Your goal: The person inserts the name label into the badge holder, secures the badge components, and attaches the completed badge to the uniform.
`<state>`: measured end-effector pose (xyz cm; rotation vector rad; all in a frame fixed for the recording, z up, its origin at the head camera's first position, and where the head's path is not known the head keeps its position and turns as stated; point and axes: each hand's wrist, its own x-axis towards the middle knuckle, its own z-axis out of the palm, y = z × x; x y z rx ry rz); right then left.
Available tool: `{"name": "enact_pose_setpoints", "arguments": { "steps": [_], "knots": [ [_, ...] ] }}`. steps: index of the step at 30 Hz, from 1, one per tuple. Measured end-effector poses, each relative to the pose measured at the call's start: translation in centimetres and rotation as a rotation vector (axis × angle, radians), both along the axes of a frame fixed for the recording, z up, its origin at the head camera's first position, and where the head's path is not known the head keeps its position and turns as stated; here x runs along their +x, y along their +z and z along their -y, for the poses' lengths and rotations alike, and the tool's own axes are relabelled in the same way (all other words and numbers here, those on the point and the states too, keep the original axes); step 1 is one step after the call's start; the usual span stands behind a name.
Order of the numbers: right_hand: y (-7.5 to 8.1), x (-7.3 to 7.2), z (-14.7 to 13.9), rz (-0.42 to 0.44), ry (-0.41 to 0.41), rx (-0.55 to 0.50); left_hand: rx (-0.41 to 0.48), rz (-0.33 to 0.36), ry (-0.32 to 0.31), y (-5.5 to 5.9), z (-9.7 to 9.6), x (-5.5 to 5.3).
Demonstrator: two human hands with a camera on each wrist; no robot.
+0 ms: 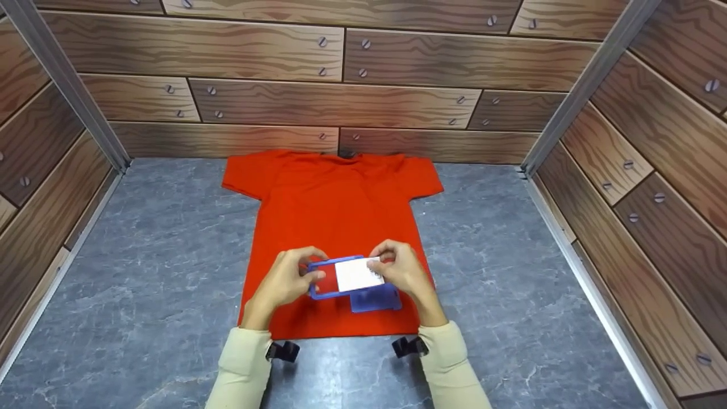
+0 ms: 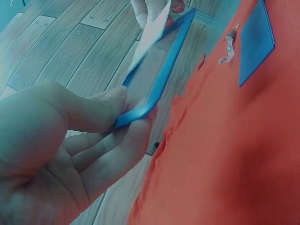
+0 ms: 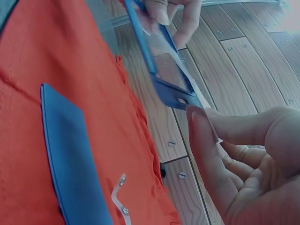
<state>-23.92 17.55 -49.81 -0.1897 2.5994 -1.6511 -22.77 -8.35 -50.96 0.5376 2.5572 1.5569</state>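
1. Both hands are busy. The left hand pinches one short end of a blue frame, thumb against fingers; the right hand has a white card pinched, thumb on top.
2. The card's over at the frame's right half and tilted to it, right end sticking out past the frame's slotted end. Can't tell if any of it is actually seated in there, tbh.
3. Key thing imo: the frame's long axis runs pretty much from hand to hand, and the card's runs roughly the same way, so lengthwise looks like the direction that matters. The right hand is nearer the card; the left is at the frame's opposite end.
4. Lower than the frame, showing on its near side: a separate blue panel. The wrist views also catch a strap clip below the frame.
5. Under the frame, spreading well past it: a red T-shirt, collar on the far side.
6. Further out from the frame: grey surface, then plank-print walls.
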Motion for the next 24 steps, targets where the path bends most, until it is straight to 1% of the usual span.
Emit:
{"name": "enact_pose_setpoints", "arguments": {
  "steps": [3, 7, 12, 17, 24],
  "knots": [
    [-0.16, 0.07, 0.40, -0.024, -0.022, 0.049, -0.002, 0.012, 0.013, -0.11, 0.01, -0.08],
    [-0.33, 0.02, 0.66, -0.030, -0.051, 0.087, -0.018, 0.009, 0.024, -0.10, -0.05, -0.29],
    [-0.59, -0.03, 0.63, -0.034, -0.074, 0.086, -0.038, -0.006, 0.030, -0.03, -0.24, -0.49],
    [-0.87, 0.00, 0.50, -0.032, -0.078, 0.087, -0.055, -0.006, 0.038, -0.29, -0.33, -0.47],
    [-0.42, -0.14, 0.25, 0.004, -0.099, 0.078, -0.013, -0.011, 0.023, -0.39, -0.67, -0.62]
  ]
}}
